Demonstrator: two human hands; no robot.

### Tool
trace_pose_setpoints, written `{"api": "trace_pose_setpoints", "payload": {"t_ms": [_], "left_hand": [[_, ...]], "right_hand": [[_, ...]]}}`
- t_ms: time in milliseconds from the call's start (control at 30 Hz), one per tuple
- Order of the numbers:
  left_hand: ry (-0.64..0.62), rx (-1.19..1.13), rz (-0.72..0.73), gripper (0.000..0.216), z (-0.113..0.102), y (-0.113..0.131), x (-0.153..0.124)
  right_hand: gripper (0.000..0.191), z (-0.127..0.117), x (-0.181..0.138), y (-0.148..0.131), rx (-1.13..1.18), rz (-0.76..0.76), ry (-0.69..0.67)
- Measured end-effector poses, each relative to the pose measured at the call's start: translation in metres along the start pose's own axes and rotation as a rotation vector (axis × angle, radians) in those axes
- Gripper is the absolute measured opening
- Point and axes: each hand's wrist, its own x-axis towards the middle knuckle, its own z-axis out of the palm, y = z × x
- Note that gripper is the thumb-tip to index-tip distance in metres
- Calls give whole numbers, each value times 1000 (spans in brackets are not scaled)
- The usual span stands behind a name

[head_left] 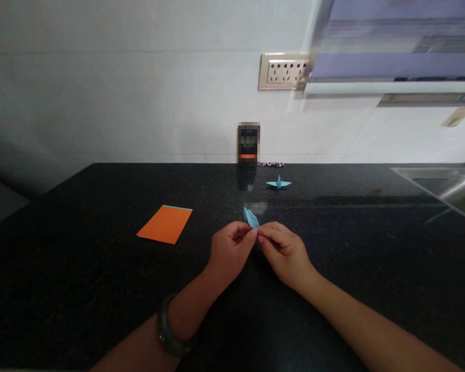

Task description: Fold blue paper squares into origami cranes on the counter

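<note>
A small piece of folded light-blue paper [251, 218] is held just above the dark counter, its pointed end leaning up and to the left. My left hand [231, 248] pinches its lower part between thumb and fingers. From the other side my right hand [284, 250] meets it, thumb and forefinger closed at the lower right end. The fingertips hide the bottom of the paper. Farther back stands a finished blue paper crane [278, 183] with its wings spread. To the left lies a stack of square paper [165, 225], orange on top with a blue edge showing behind.
The black speckled counter [81, 268] runs back to a white wall. Against the wall stands a phone-like device [249, 144], blurred out, with a beaded string [272, 165] beside it. A metal sink [449, 186] lies at the right; a socket panel [282, 72] is above.
</note>
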Motion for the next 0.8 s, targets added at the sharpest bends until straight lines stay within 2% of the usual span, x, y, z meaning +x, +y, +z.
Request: {"api": "trace_pose_setpoints", "payload": {"t_ms": [167,333,367,467,567,800], "left_hand": [[-34,-141,-43,19,0,-11,5],[-37,3,34,16,-1,-11,5],[-41,43,57,15,-1,-10,4],[-58,98,102,12,-1,-6,2],[-80,40,91,11,-1,-6,2],[-108,-89,80,10,1,-9,2]], "right_hand": [[21,-1,-2,1,75,-1,-35],[1,-1,-3,5,3,137,83],[3,-1,-3,6,-6,155,104],[2,-3,-2,6,-43,88,82],[6,-6,-1,5,-90,-7,49],[10,-9,-2,-1,-160,-80,77]]}}
